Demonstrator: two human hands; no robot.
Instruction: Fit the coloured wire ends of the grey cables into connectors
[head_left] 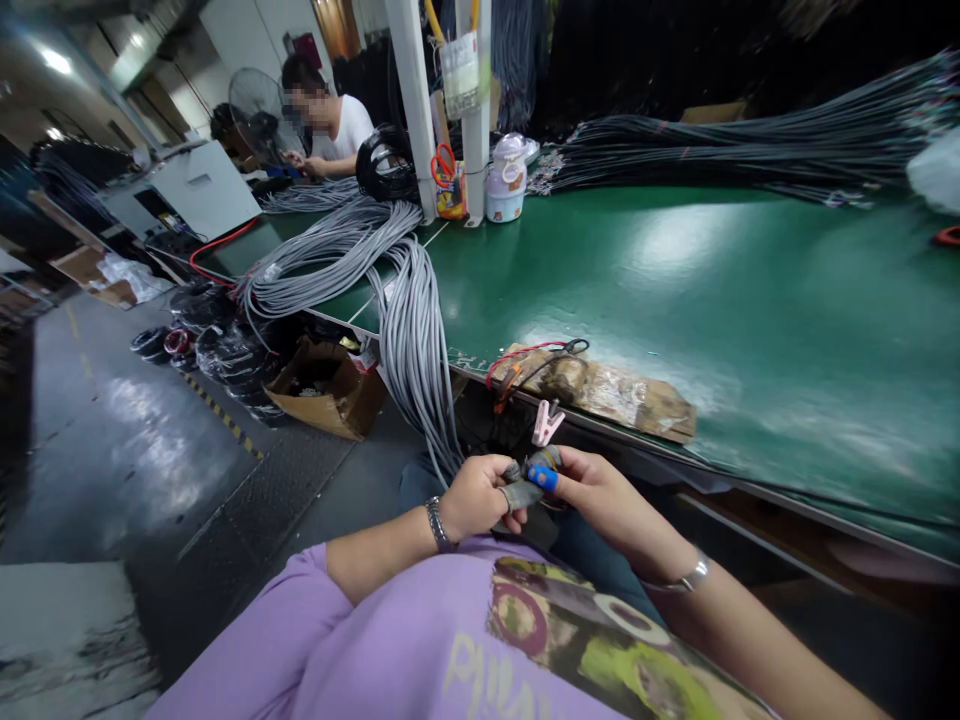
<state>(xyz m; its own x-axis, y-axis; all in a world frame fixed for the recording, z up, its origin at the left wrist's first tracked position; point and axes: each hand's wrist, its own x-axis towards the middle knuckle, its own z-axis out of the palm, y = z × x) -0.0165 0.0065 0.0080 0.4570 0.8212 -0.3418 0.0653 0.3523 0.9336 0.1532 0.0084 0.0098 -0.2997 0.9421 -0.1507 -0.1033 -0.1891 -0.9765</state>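
My left hand (480, 497) and my right hand (592, 490) meet in front of my body, just off the table edge. Both are closed, thumbs and fingertips pinched close together. Grey coverings wrap some fingers, and a blue one with holes sits on my right thumb. Whatever lies between the fingertips is too small and hidden to make out. A thick bundle of grey cables (424, 350) hangs over the edge and drops behind my left hand. Right beyond the fingers is a pink clip (547, 424), by a worn wooden board (630, 398) wrapped in clear tape.
The green table (570, 280) carries coiled grey cables (322, 260), long dark cables (720, 150), a lilac cup (508, 180) and red-handled scissors (444, 165) beside a white post. A cardboard box (326, 395) stands on the floor at left. A person (337, 130) sits farther back.
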